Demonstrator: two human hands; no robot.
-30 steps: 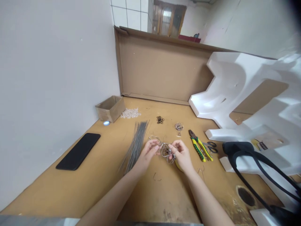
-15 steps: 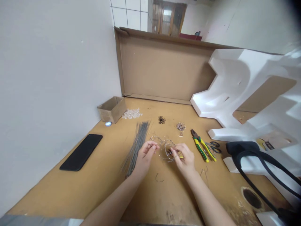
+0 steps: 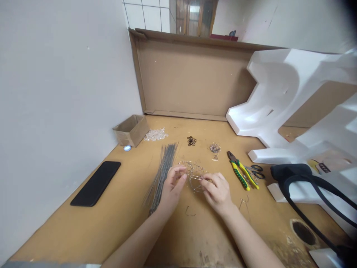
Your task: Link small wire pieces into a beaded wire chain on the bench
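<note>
An openwork piece of thin silver wire with curved loops lies between my hands at the middle of the table. My left hand is at its left side, thumb and fingers curled together in a pinch on the wire. My right hand is closed at its right side, gripping a wire between thumb and forefinger. The fingertips partly hide the wire piece. A bundle of straight grey wires lies beside and partly behind my left hand.
Beyond my hands lie small black rings, a coil of wire bits and clear beads by a cardboard box. Pliers, scissors and white foam are right; a black phone lies left.
My right hand has turned and its fingers have closed further over the wire, shifting slightly left. My left fingers have curled more. The camera view has shifted slightly.
</note>
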